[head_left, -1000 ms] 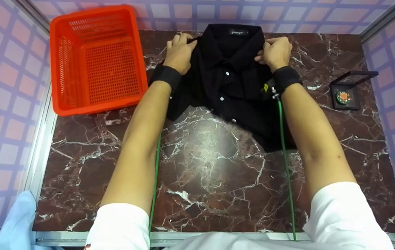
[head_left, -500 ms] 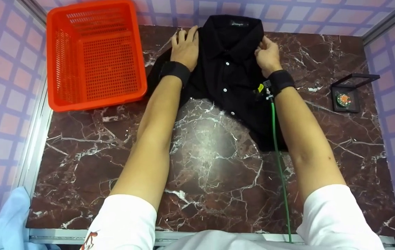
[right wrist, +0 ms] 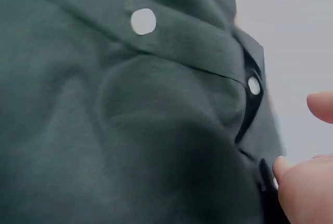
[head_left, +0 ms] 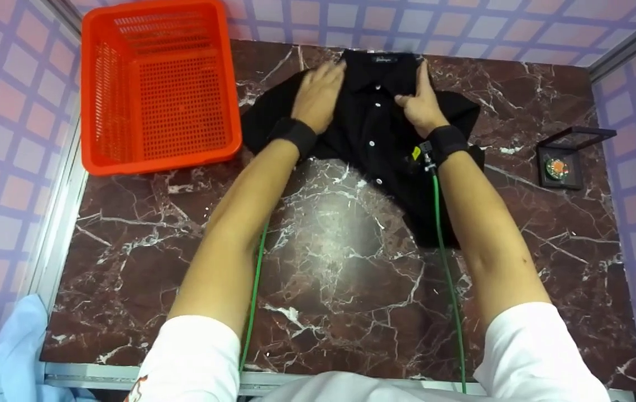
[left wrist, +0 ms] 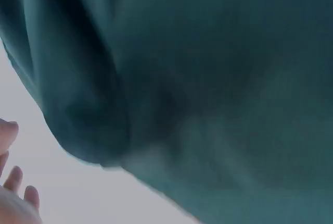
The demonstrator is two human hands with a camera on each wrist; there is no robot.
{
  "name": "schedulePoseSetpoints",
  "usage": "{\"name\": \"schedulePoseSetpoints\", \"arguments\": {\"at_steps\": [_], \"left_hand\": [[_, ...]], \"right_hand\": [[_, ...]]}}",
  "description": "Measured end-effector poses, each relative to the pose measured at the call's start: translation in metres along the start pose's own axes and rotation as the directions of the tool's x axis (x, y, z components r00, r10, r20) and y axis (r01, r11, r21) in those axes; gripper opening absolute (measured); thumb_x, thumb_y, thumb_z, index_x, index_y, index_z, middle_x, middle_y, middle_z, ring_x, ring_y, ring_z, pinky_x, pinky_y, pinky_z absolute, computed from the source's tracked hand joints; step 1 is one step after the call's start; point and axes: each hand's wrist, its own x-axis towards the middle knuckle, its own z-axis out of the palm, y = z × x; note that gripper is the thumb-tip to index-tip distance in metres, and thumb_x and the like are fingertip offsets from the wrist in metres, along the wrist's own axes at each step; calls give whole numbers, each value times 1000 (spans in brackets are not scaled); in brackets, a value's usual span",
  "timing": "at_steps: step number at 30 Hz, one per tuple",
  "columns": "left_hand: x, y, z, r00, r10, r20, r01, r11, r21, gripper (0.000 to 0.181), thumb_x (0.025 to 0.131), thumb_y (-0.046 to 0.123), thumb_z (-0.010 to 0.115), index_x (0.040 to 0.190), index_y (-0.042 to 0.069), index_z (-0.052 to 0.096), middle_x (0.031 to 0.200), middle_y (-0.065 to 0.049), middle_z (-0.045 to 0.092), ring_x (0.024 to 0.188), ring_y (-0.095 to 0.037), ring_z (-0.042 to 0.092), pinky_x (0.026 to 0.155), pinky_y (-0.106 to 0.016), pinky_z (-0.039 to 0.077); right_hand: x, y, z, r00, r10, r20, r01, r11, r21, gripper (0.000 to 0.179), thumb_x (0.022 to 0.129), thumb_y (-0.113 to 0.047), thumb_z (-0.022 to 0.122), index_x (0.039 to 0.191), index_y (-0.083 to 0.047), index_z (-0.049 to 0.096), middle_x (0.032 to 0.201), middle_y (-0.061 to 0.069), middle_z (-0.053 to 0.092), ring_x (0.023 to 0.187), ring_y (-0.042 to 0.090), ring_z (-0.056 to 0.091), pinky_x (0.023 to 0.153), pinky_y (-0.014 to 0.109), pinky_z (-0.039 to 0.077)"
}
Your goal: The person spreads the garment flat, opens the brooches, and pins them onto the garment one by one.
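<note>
A black button-up shirt with white buttons lies on the marble-patterned table, its collar towards the back wall. On the shirt's left shoulder area, beside the collar, my left hand rests with its fingers stretched out. My right hand is at the collar's other side, index finger straight along its edge and thumb extended across the cloth. Dark fabric fills most of the left wrist view, with fingertips in its lower corner. Two white buttons and the spread thumb and finger show in the right wrist view.
A red plastic basket stands at the back left, close to the shirt's sleeve. To the right is a small black frame stand with a round green-and-orange piece. Green cables run from the wrist bands towards the front edge.
The collar has come down flatter and the buttons sit closer below it. My left hand has let go of the shoulder and flattened onto the shirt; my right fingers have straightened.
</note>
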Motion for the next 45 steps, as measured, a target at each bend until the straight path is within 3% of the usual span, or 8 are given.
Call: {"name": "schedulePoseSetpoints", "arguments": {"at_steps": [4,7,14,22,25,29,35,45], "left_hand": [[-24,12,14,997,42,-68,-49,994,-99,40,98,8,59,138,5,59,144,-8,55,134,-28,44,109,-41,36],[-45,18,21,995,63,-72,-72,987,-142,28,97,18,64,123,8,69,125,-8,64,119,-27,53,99,-40,43],[-81,26,33,994,100,37,-96,991,-96,15,95,18,68,103,10,77,106,-8,70,100,-29,62,85,-44,51],[-83,43,49,994,95,60,-91,993,-69,20,96,16,63,109,8,75,109,-11,68,103,-31,61,85,-45,49],[-80,52,53,997,56,58,-53,997,-53,21,95,17,64,111,8,74,110,-10,65,103,-30,59,84,-44,48],[-75,63,60,999,-3,35,4,1000,-28,24,97,18,60,116,9,72,112,-11,64,103,-30,61,83,-43,50],[-59,79,62,998,-60,3,59,998,24,27,100,14,52,121,10,69,109,-11,67,94,-29,68,76,-44,56],[-27,81,59,988,-129,83,124,990,64,32,102,13,46,100,11,77,99,-10,75,89,-29,72,70,-46,58]], "right_hand": [[-5,17,-1,992,-127,26,129,970,-208,84,92,14,50,161,-7,7,169,7,5,152,8,7,118,20,18],[-17,26,0,968,-243,69,251,887,-388,73,92,9,57,157,-1,26,165,11,22,150,13,20,117,22,20],[-49,47,4,908,-342,241,410,618,-671,61,93,-30,72,143,0,53,151,18,46,144,30,37,120,35,22],[-68,61,9,808,-444,387,531,263,-806,71,76,-50,84,125,-1,68,132,19,63,127,37,54,106,51,40],[-70,61,11,819,-442,366,507,260,-822,50,83,-37,79,118,-2,71,119,17,70,111,38,63,91,52,50],[-68,56,12,854,-443,272,439,332,-835,31,91,-25,71,113,-4,73,109,16,74,98,40,69,79,55,53],[-62,49,8,866,-452,213,413,408,-814,28,94,-23,68,112,-3,73,106,15,74,94,41,70,79,57,53],[-59,50,1,888,-426,173,378,462,-803,27,95,-22,66,113,-2,73,105,17,74,94,42,70,80,56,53]]}}
